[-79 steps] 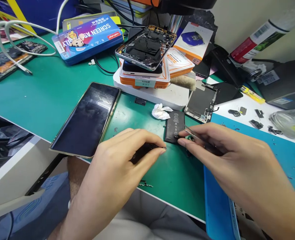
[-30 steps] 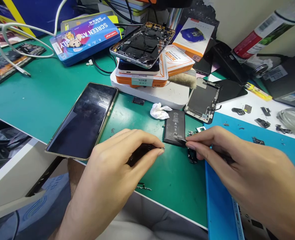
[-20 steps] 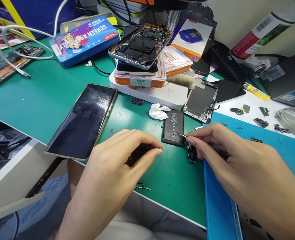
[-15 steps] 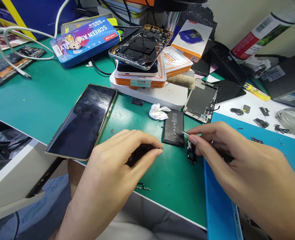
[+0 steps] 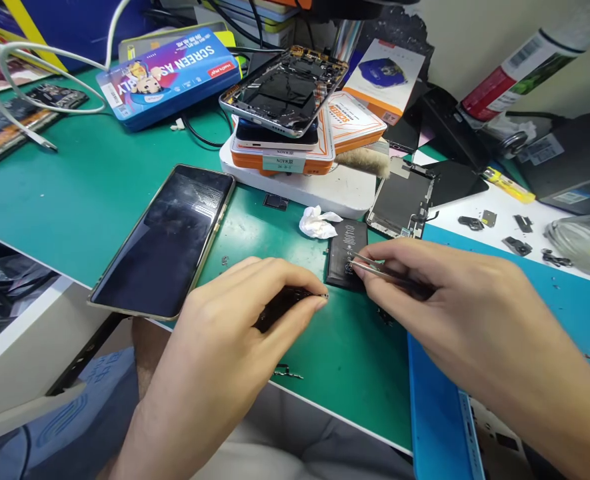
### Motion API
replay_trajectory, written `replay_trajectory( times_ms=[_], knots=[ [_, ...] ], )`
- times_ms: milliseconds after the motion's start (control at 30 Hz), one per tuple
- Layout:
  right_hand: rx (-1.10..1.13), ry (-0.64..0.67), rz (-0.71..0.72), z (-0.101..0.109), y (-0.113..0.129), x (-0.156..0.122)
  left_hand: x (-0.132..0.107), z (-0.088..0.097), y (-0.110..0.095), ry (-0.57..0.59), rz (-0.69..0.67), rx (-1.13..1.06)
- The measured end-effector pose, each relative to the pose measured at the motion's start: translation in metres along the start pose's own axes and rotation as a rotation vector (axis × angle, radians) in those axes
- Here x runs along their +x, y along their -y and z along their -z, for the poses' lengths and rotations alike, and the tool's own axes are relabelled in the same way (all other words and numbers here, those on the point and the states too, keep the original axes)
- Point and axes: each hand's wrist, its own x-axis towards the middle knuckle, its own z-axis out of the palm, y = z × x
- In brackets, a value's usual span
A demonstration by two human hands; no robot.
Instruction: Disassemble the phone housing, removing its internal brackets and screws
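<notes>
Moved since prev. frame: R hand (image 5: 455, 303), shifted twd 9 o'clock, now overlapping the battery's 4 o'clock corner; tweezers more exposed, both prongs showing. L hand (image 5: 235, 323) approx. same posn.

Item 1: dark part (image 5: 281, 308), mostly hidden in L hand, at 8 o'clock from battery. Thumb + forefinger clamped on its 3 o'clock end; prob. an edge grip to steady it w/o covering that end. Long axis approx. 8 to 2 o'clock, as far as visible.

Item 2: tweezers (image 5: 391, 276), metal, thumb + fingers of R hand clamped on them. Long axis 4 to 10 o'clock, tips twd 10, slightly apart. Pen-type hold, presumably for fine control. Contact w/ battery: can't tell.

Item 3: battery (image 5: 343, 250), black, flat on green surface (image 5: 355, 380); long axis approx. 12 to 6.

Adj.: tissue (image 5: 317, 223), crumpled, at battery's 10 o'clock; phone (image 5: 165, 240), screen up, at L hand's 10 o'clock, axis 7 to 1, prob. set aside; blue mat (image 5: 435, 400), under R forearm.
</notes>
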Motion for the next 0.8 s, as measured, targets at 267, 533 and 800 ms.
replay_trajectory(
  times_ms=[267,533,800],
  knots=[
    [-0.195,-0.008,0.074,0.0,0.0,0.005,-0.002,0.0,0.0,0.0,0.014,-0.025],
    [0.017,-0.007,-0.059,0.01,0.001,0.008,0.0,0.001,-0.001,0.011,0.032,-0.032],
    [-0.098,-0.019,0.019,0.007,-0.001,-0.012,-0.001,0.0,-0.001,0.011,0.036,-0.029]
  ],
)
